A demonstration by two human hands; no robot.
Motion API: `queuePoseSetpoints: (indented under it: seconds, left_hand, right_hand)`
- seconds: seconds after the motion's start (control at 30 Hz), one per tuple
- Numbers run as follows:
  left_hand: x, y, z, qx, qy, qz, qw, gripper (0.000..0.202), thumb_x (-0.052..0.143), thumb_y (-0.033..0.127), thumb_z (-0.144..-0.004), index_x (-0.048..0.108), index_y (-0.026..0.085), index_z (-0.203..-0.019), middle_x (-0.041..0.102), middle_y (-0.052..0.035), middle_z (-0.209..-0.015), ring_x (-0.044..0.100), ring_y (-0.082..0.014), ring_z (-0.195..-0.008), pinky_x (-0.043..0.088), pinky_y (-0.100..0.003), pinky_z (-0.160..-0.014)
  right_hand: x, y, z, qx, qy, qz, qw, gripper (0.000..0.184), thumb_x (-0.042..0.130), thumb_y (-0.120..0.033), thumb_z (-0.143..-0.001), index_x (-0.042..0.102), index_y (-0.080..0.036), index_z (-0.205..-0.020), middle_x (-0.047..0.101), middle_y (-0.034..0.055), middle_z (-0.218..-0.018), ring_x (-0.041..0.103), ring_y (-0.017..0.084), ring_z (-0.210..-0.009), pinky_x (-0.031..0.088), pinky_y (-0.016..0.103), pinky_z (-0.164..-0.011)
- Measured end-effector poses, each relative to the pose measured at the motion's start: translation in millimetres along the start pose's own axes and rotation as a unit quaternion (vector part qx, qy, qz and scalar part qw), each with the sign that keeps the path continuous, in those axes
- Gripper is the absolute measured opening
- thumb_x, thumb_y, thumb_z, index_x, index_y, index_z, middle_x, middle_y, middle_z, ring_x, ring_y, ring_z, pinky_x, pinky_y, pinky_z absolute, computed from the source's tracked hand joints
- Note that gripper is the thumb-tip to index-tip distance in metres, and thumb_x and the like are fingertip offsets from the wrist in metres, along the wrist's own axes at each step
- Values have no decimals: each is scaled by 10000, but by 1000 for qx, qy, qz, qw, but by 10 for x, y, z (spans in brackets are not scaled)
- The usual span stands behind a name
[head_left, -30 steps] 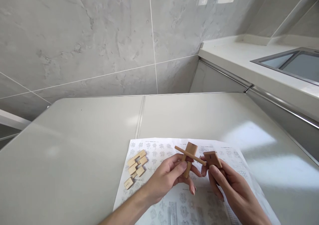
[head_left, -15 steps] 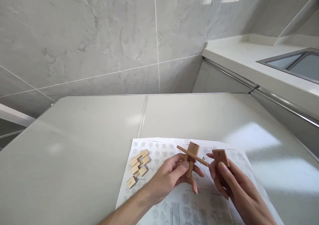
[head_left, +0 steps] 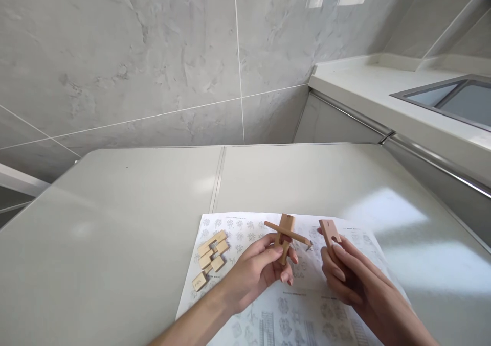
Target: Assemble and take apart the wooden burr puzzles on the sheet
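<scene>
My left hand is closed on a cross of wooden puzzle pieces: an upright notched block with a thin stick running through it. My right hand pinches a single notched wooden block, held upright just right of the cross, a small gap apart from the stick's tip. Both hands hover over a printed instruction sheet lying on the pale table. A pile of several loose wooden pieces lies on the sheet's left part, left of my left hand.
A grey marble-look tiled wall rises behind the table. To the right stands a white counter with a sunken steel sink. A seam splits the tabletop down the middle.
My right hand turned its block from flat-faced to more edge-on and upright. My left hand shifted the cross slightly left and turned it a little. The view wobbled slightly.
</scene>
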State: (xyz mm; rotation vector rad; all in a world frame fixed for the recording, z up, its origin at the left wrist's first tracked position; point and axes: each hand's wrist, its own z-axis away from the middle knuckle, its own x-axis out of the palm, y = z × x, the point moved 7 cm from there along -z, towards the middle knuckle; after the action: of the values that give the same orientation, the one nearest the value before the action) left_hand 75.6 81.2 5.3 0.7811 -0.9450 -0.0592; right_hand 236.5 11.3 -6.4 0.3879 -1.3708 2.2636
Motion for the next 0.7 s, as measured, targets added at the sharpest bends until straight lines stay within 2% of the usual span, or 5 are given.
queuePoseSetpoints:
  seconds: [0.2,0.33,0.47,0.6,0.7]
  left_hand:
    - [-1,-2,-4,-18,-9,15,1000,182,642,221,-1059,710,104,-1181,645,-104,-1050,582,-110,-681,493,-314,-758]
    - [-14,-31,-11,-27,-6,26,999,163,689,224,-1027,718,112,-1143,666,-111,-1036,597,-125,-679,500,-333,-756]
    - [-20,-41,-11,-28,-3,29,999,182,697,241,-1019,726,104,-1135,673,-113,-1028,598,-126,-678,500,-332,-756]
    - [-20,-53,-11,-32,-11,24,999,185,682,239,-1020,717,108,-1147,680,-121,-1045,612,-137,-690,514,-342,-763]
    - [-12,-70,-16,-38,-21,19,999,172,692,244,-1009,711,115,-1120,686,-123,-1040,626,-149,-701,530,-354,-773]
  right_hand:
    - [25,-37,67,5,29,46,999,400,643,-616,-1030,597,-228,-942,494,-60,-760,203,49,-471,298,259,-519]
    - [40,-43,72,2,14,44,999,452,630,-635,-1032,569,-216,-875,455,-87,-680,148,21,-442,251,232,-500]
    - [70,-42,68,13,6,-11,1000,433,668,-592,-1024,558,-213,-844,435,-68,-657,231,54,-492,262,224,-511]
    - [120,-38,87,15,-17,-30,999,323,713,-547,-1008,650,-233,-1042,479,-52,-703,279,64,-526,268,230,-533]
    - [120,-35,110,-2,-20,12,1000,389,679,-560,-1029,628,-274,-1288,526,-44,-725,323,82,-530,296,244,-542]
